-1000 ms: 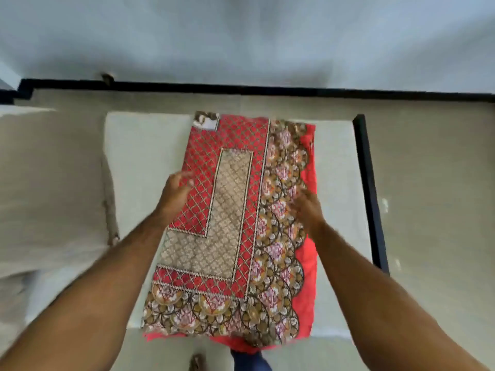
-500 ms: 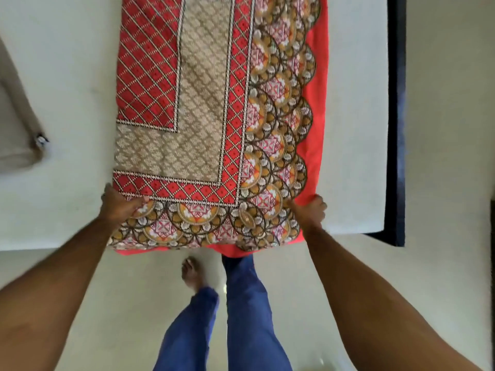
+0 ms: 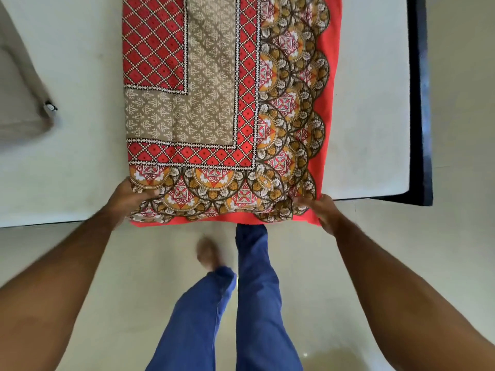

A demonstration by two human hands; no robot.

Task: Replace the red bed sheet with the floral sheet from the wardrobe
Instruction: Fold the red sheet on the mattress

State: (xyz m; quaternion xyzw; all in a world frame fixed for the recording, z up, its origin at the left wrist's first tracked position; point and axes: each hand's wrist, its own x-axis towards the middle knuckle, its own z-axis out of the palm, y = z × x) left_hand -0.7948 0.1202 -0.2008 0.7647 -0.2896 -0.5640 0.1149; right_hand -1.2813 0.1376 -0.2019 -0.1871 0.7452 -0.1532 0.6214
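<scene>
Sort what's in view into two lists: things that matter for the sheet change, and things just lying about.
Part of the job:
folded red patterned sheet
bare white mattress
left hand gripping the sheet's near left corner
right hand gripping its near right corner

Just lying about:
beige cushion at the left edge
dark bed frame

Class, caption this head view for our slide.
Both hands, left hand and right hand, grip the folded sheet on the mattress.

One folded red cotton sheet with floral medallion border (image 3: 214,103); one bare white mattress (image 3: 369,103); one black bed frame (image 3: 420,103); one beige pillow (image 3: 18,97); two bare hands, left hand (image 3: 128,199) and right hand (image 3: 321,210); two blue trouser legs (image 3: 251,303); one bare foot (image 3: 207,253)
</scene>
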